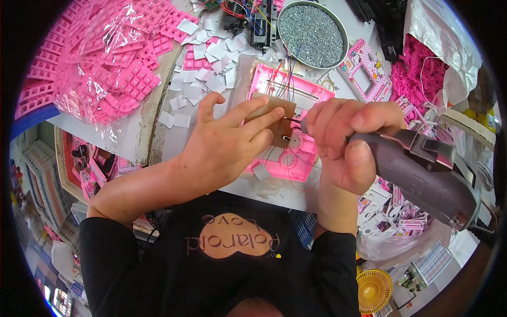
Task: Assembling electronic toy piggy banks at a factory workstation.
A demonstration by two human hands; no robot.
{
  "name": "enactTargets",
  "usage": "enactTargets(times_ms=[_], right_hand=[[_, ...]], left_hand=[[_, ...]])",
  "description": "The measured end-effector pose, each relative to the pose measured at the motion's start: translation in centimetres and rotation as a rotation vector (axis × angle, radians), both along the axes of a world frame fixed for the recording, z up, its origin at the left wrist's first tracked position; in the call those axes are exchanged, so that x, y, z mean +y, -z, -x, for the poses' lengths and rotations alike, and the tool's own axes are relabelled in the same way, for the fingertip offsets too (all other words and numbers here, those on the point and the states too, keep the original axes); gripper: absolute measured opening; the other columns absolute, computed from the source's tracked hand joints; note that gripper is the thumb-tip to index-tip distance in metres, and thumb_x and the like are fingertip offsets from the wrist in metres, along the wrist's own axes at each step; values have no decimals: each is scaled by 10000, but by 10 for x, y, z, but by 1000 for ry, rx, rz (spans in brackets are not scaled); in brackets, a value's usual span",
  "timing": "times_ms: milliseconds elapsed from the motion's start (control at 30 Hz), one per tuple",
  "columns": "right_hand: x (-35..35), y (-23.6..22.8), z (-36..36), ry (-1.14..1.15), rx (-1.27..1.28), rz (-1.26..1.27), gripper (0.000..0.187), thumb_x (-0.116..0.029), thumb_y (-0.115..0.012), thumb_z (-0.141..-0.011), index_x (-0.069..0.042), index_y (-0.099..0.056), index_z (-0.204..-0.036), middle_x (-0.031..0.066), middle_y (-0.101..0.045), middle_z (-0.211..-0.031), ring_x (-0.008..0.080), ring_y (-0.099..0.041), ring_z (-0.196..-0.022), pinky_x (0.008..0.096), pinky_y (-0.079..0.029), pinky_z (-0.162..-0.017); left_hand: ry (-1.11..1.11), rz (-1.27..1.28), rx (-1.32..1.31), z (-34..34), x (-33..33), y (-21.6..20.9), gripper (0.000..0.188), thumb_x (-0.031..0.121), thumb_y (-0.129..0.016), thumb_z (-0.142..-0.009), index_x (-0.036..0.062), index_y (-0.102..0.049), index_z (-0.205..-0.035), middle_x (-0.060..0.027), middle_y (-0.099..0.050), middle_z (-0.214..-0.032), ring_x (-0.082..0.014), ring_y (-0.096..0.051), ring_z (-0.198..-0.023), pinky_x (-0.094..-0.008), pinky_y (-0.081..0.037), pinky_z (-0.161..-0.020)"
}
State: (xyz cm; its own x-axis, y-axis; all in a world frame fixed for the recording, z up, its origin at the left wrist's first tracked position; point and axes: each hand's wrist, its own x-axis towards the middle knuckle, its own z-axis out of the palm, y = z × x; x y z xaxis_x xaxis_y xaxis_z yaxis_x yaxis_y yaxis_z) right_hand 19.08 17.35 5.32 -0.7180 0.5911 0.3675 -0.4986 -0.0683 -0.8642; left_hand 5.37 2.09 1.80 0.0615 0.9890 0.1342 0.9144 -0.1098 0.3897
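Clearly, everything hung on where the driver's thin bit [293,122] stood against the brown board [280,130]. That board lay in the pink casing [300,170] on the white worktop [171,140], to the left of the right hand [343,127], whose grip was wrapped firmly around the front of the grey power driver [420,174]. The driver's long axis slanted from lower right up towards the board, and the bit ended over the board's right-hand part; whether its tip touched could not be told. The left hand [235,124] was nearer, with fingers spread and laid on the board, clasping nothing visible, its fingertips just left of the bit. It covered much of the board, so the board's own long axis stayed uncertain. Thin coloured wires [291,74] ran beyond the casing's far edge.
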Motion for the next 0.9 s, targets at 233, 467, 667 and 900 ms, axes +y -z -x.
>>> enactTargets(times_ms=[233,467,667,900], right_hand=[[0,-1,-2,-28,1,14,311,-94,-710,-886,-37,-459,-1060,93,-579,-778,168,-567,-660,360,-520,-672],[-4,3,4,-7,-46,-63,260,-38,-682,-885,-25,-465,-1029,99,-589,-787,163,-574,-664,348,-526,-683],[-5,6,15,-10,-124,-231,245,-145,-657,-936,-52,-442,-1008,61,-521,-653,153,-484,-546,333,-433,-555],[-1,-25,11,-140,80,-104,305,-251,-693,-936,-83,-509,-1112,32,-536,-628,171,-503,-517,332,-424,-513]], left_hand=[[52,-9,-164,19,-2,12,44,165,-618,-901,125,-599,-903,3,-595,-1419,-170,-509,-1349,-491,-307,-939],[67,-32,-109,19,1,6,79,163,-644,-885,125,-599,-938,4,-641,-1354,-155,-538,-1326,-504,-306,-940],[-5,-11,-237,15,-1,9,85,161,-664,-870,137,-641,-948,1,-670,-1297,-135,-521,-1345,-533,-307,-979],[-88,-278,-393,10,-1,25,136,115,-771,-815,126,-669,-903,-31,-732,-1158,-192,-649,-1198,-597,-171,-1131]])
